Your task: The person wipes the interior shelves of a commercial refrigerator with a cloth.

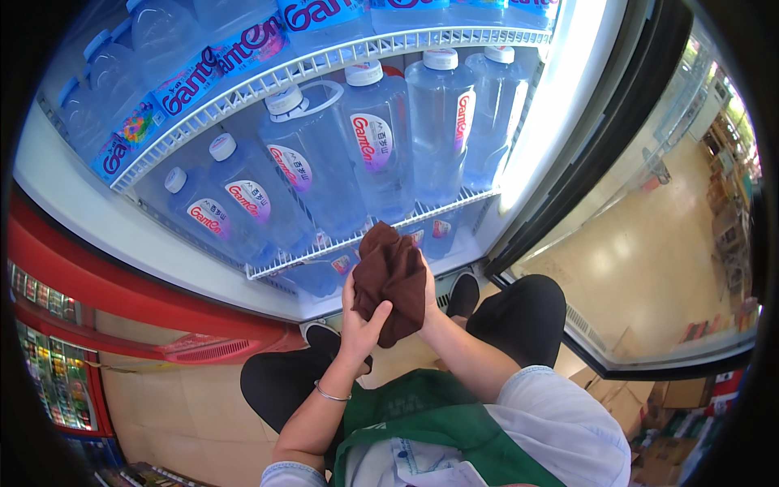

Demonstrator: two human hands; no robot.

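Note:
Both hands grip one crumpled dark brown cloth [395,286] in front of an open drinks fridge. My left hand [364,322] holds it from the left, with the thumb lying across its front. On the other side my right hand [429,289] clasps the cloth, its fingers partly hidden behind the folds. Just beyond the cloth runs the front edge of a white wire shelf [304,260]. On that shelf stand several large clear water bottles with white caps, among them a handled bottle [319,176] and a plain one [380,152].
An upper wire shelf [341,58] carries more Ganten bottles [164,36]; others sit below the lower shelf. The glass door [639,255] stands open at right. Red fridge trim [122,286] borders the left. My bent knees [517,316] flank my arms. Cardboard boxes [614,395] lie behind the door.

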